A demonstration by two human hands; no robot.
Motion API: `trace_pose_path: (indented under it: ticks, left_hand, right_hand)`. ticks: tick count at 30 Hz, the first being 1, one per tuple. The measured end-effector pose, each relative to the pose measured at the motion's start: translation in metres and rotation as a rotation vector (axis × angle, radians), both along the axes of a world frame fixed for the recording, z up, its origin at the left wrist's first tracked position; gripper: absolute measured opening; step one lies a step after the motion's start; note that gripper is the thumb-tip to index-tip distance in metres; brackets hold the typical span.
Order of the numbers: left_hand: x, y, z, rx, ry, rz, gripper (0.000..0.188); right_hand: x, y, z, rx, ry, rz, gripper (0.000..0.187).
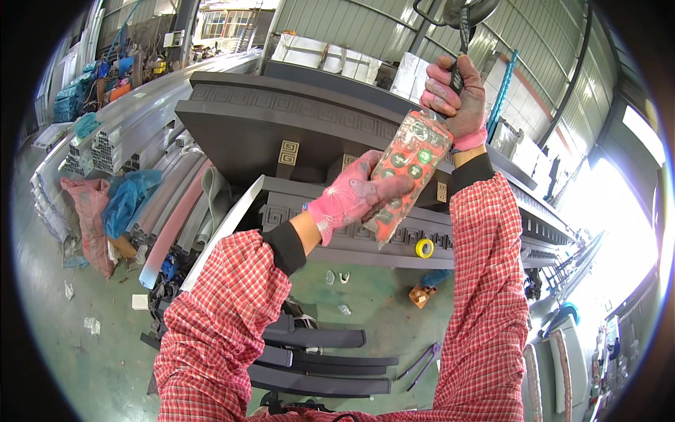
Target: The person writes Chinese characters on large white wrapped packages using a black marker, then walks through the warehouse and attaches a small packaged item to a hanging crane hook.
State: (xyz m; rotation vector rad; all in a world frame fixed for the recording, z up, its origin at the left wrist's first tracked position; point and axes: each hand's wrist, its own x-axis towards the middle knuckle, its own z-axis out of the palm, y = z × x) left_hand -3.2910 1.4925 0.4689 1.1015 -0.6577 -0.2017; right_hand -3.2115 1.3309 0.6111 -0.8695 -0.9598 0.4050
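My left hand [362, 190], in a pink work glove, is wrapped round a red remote control [420, 144] with black buttons and one green one. Clear plastic film covers the remote, and my left thumb lies across its button face. Just above its upper end, my right hand [455, 98], in a stained pink glove, is closed round a black strap [464, 32]. That strap runs up to a dark, rounded metal fitting [472, 10] at the top edge. Whether the strap joins the remote is hidden behind my fingers.
Large dark grey moulded beams [295, 105] with key-pattern trim stretch across in front of me. A yellow tape roll [424, 247] rests on the nearest one. Curved dark pieces [316, 382] and purple-handled cutters [424, 362] lie on the green floor. Metal profiles [105, 151] are stacked at left.
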Motion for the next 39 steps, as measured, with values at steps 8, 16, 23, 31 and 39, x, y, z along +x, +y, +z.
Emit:
trace_pose_path:
  ticks: [8, 16, 23, 31, 39]
  left_hand:
    - [-0.001, 0.012, 0.012, 0.122, -0.03, 0.089, 0.046]
    - [0.026, 0.013, -0.008, 0.019, -0.183, 0.143, 0.044]
    - [0.036, -0.001, -0.007, 0.101, -0.112, 0.273, 0.054]
    - [0.033, -0.008, -0.003, -0.009, -0.011, 0.162, 0.047]
    - [0.028, -0.007, 0.0, 0.017, -0.043, 0.217, 0.047]
  right_hand:
    - [0.009, 0.007, 0.0, 0.016, 0.012, -0.006, 0.032]
    - [0.018, 0.01, -0.001, 0.027, 0.01, 0.044, 0.033]
    - [0.021, 0.009, -0.003, 0.024, -0.009, 0.065, 0.033]
    - [0.016, 0.008, -0.006, 0.035, -0.002, 0.041, 0.033]
    - [0.012, 0.011, -0.009, 0.063, -0.003, -0.065, 0.033]
